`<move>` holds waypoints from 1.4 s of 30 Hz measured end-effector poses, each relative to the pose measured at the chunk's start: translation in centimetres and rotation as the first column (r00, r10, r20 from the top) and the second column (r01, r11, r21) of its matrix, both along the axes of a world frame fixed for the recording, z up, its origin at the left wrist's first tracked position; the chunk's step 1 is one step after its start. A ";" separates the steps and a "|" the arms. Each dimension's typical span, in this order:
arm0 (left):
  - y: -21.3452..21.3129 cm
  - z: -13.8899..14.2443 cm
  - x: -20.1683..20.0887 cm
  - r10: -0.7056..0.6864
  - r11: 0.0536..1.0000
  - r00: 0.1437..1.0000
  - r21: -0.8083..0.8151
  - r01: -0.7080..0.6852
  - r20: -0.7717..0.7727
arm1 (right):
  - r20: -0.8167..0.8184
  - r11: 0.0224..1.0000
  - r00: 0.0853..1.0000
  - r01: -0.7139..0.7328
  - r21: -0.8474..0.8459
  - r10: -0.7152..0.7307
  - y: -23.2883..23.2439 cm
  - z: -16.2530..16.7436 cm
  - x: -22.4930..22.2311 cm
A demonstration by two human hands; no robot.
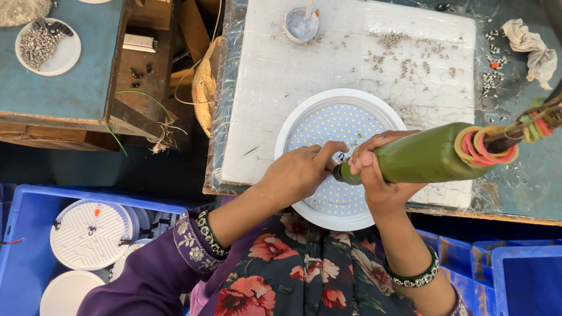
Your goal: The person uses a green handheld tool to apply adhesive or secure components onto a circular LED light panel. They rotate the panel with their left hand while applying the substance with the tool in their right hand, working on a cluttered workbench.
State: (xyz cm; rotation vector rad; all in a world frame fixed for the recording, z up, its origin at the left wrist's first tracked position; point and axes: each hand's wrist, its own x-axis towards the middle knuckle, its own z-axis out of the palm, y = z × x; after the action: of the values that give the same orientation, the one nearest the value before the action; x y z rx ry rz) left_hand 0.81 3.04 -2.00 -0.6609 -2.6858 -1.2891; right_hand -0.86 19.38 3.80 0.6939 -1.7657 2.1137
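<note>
A round white lamp panel point(335, 125) dotted with tiny yellow diodes lies on a white plastic-wrapped board point(272, 74). My right hand point(381, 174) grips a green powered screwdriver point(431, 157), its tip pointing down onto the panel. Coloured rubber bands ring the tool's rear, where a coiled spring and a black cable lead up to the right. My left hand point(301, 172) rests on the panel just left of the tip, fingers pinched close to it. Whether it holds a screw is hidden.
Small screws point(401, 60) are scattered over the board, beside a small cup with a stick point(302, 22). A crumpled rag point(535, 48) lies at the right. A dish of screws point(47, 46) sits on the left bench. Blue crates below hold white round lamp housings point(92, 233).
</note>
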 end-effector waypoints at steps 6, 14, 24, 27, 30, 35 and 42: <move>0.2 0.1 0.5 0.010 0.999 1.000 0.037 -0.010 0.002 | -0.002 1.000 1.000 -0.005 0.023 0.005 0.4 0.0 0.6; 1.0 -0.8 1.6 0.041 0.998 0.999 -0.036 -0.042 -0.021 | -0.047 0.995 0.999 -0.022 0.095 0.026 0.8 -1.3 2.0; 0.2 -0.8 -1.8 0.019 0.972 0.999 0.235 -0.027 0.038 | -0.032 0.997 0.997 0.070 -0.043 -0.072 1.7 0.3 -2.7; -0.8 -0.4 -2.5 0.062 0.963 0.998 0.263 -0.061 0.003 | 0.023 0.987 0.988 0.153 -0.056 -0.152 4.5 2.7 -3.9; -1.0 -0.1 -3.4 0.086 0.991 0.992 0.109 -0.076 -0.089 | 0.116 0.986 0.988 0.113 -0.119 -0.099 6.9 4.5 -3.8; 0.5 -0.7 -5.2 0.016 0.998 0.983 -0.057 -0.027 -0.185 | 0.130 0.980 0.980 0.164 -0.115 -0.149 7.8 5.1 -3.3; 1.6 -1.4 -6.1 -0.075 0.934 0.962 -0.358 -0.024 -0.261 | 0.172 0.980 0.967 0.197 -0.035 -0.188 6.3 3.7 -2.0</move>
State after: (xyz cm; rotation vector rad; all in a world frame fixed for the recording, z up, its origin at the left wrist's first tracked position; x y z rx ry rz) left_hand -5.31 4.61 -3.39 -0.8425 -2.7013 -0.6496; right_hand -2.87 25.73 7.48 0.3228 -1.7758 2.1288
